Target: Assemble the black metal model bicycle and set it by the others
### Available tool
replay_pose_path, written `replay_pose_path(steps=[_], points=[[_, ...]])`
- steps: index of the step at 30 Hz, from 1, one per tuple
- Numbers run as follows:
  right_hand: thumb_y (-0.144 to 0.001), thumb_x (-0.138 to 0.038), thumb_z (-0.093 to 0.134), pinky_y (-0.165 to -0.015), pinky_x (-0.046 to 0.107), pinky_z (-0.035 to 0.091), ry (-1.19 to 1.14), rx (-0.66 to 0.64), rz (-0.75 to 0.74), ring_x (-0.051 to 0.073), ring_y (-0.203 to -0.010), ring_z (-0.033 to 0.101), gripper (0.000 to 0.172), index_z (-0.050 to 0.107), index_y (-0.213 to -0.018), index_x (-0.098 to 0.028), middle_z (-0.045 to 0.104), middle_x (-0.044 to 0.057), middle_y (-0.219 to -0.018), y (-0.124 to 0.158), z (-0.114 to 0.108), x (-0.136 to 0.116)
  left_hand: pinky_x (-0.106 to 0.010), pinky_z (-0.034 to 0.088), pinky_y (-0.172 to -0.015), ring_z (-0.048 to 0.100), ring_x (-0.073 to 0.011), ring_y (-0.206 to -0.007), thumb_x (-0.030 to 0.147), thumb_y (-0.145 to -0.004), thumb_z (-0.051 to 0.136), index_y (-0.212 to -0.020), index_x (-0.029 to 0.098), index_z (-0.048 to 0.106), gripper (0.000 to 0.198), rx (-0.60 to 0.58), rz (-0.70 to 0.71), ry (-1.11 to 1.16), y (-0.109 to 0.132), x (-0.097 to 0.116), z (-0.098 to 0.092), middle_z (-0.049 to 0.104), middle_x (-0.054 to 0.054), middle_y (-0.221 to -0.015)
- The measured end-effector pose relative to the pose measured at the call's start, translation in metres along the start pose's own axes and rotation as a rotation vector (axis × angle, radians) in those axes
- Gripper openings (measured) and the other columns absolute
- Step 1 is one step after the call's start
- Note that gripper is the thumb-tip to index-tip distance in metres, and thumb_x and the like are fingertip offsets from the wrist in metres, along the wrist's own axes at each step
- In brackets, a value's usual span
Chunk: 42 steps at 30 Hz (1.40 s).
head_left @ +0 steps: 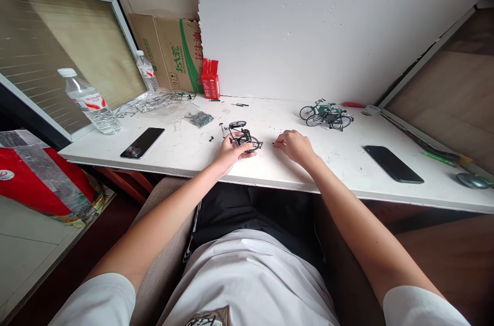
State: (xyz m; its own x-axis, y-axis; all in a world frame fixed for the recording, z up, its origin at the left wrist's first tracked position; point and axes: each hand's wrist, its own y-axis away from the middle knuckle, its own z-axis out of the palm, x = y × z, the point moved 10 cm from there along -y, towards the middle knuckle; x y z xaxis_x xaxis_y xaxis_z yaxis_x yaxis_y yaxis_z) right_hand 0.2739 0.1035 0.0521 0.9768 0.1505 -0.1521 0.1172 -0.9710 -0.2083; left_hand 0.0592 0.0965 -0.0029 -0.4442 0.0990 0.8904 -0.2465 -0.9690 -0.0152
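My left hand is closed around a black model bicycle, gripping it low by its rear wheel and frame. One wheel of it shows above, beyond my fingers. To the right, my right hand is pinched on a tiny dark part, too small to name, just above the tabletop. A short gap separates that part from the bicycle. Left of the bicycle lies a small black piece on the white table.
Finished-looking model bicycles stand at the back right. Phones lie on the left and right. A bag of parts, a thin screwdriver, a red box and a water bottle occupy the back and left.
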Motion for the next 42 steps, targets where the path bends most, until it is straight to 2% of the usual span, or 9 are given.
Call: replay_pose_path(steps=[4,8,12,14,16,21,26,36,42], points=[[-0.104,-0.027,0.062,-0.079,0.038,0.056,-0.298,0.114,-0.070,0.026,-0.087,0.073,0.021,0.077,-0.114,-0.017,0.080,0.014,-0.105,0.000,-0.020,0.000,-0.048,0.069,-0.091,0.080,-0.0202,-0.081,0.020,-0.072,0.097,-0.123,0.021,0.047,0.071,-0.007,0.018,-0.032,0.002,0.001,0.003,0.074,-0.002,-0.098],[-0.104,-0.043,0.065,-0.070,0.039,0.062,-0.663,0.124,-0.161,0.016,-0.060,0.065,0.040,0.070,-0.137,-0.021,0.078,0.010,-0.106,0.002,-0.034,-0.009,-0.046,0.070,-0.086,0.079,-0.0193,-0.083,0.022,-0.072,0.097,-0.124,0.022,0.049,0.071,-0.045,0.047,-0.087,0.007,0.003,0.010,0.071,0.001,-0.096],[-0.095,-0.063,0.075,-0.073,0.041,0.069,-0.984,0.183,-0.238,0.019,-0.073,0.072,0.044,0.073,-0.106,-0.020,0.076,0.011,-0.115,0.008,-0.051,-0.028,-0.041,0.070,-0.080,0.079,-0.0183,-0.077,0.024,-0.071,0.099,-0.125,0.023,0.049,0.074,-0.055,0.051,-0.136,0.010,0.005,0.012,0.067,0.003,-0.095],[-0.091,-0.068,0.078,-0.081,0.042,0.071,-1.159,0.221,-0.248,0.022,-0.085,0.077,0.049,0.068,-0.103,-0.022,0.076,0.008,-0.104,0.012,-0.056,-0.034,-0.040,0.070,-0.079,0.079,-0.0180,-0.074,0.025,-0.070,0.099,-0.125,0.023,0.048,0.075,-0.058,0.049,-0.140,0.011,0.006,0.013,0.067,0.003,-0.094],[-0.090,-0.071,0.077,-0.086,0.043,0.071,-1.268,0.192,-0.268,0.022,-0.090,0.078,0.051,0.064,-0.105,-0.024,0.077,0.006,-0.098,0.014,-0.053,-0.044,-0.040,0.070,-0.078,0.079,-0.0183,-0.074,0.025,-0.069,0.099,-0.124,0.023,0.046,0.076,-0.068,0.047,-0.137,0.012,0.007,0.015,0.069,0.003,-0.093],[-0.094,-0.070,0.072,-0.089,0.042,0.070,-1.288,0.175,-0.294,0.022,-0.093,0.079,0.048,0.059,-0.108,-0.026,0.080,0.006,-0.099,0.022,-0.042,-0.063,-0.042,0.070,-0.077,0.077,-0.0193,-0.077,0.026,-0.065,0.100,-0.122,0.023,0.045,0.080,-0.061,0.063,-0.125,0.014,0.010,0.018,0.073,0.000,-0.098],[-0.097,-0.072,0.065,-0.095,0.044,0.068,-1.235,0.161,-0.299,0.022,-0.099,0.078,0.048,0.058,-0.111,-0.027,0.079,0.006,-0.099,0.027,-0.032,-0.073,-0.047,0.069,-0.084,0.075,-0.0213,-0.091,0.026,-0.065,0.100,-0.121,0.023,0.047,0.077,-0.053,0.082,-0.126,0.014,0.011,0.017,0.072,-0.004,-0.107],[-0.101,-0.066,0.065,-0.092,0.043,0.068,-1.232,0.164,-0.337,0.022,-0.097,0.078,0.042,0.059,-0.113,-0.027,0.079,0.006,-0.100,0.027,-0.031,-0.074,-0.054,0.069,-0.091,0.076,-0.0258,-0.099,0.027,-0.066,0.100,-0.124,0.023,0.048,0.077,-0.057,0.068,-0.128,0.013,0.010,0.015,0.068,-0.006,-0.113],[-0.101,-0.066,0.066,-0.091,0.041,0.068,-1.212,0.151,-0.341,0.022,-0.098,0.078,0.043,0.060,-0.113,-0.026,0.079,0.007,-0.099,0.027,-0.030,-0.075,-0.052,0.069,-0.090,0.076,-0.0233,-0.095,0.027,-0.067,0.099,-0.124,0.022,0.048,0.077,-0.052,0.068,-0.140,0.013,0.009,0.014,0.068,-0.004,-0.110]])
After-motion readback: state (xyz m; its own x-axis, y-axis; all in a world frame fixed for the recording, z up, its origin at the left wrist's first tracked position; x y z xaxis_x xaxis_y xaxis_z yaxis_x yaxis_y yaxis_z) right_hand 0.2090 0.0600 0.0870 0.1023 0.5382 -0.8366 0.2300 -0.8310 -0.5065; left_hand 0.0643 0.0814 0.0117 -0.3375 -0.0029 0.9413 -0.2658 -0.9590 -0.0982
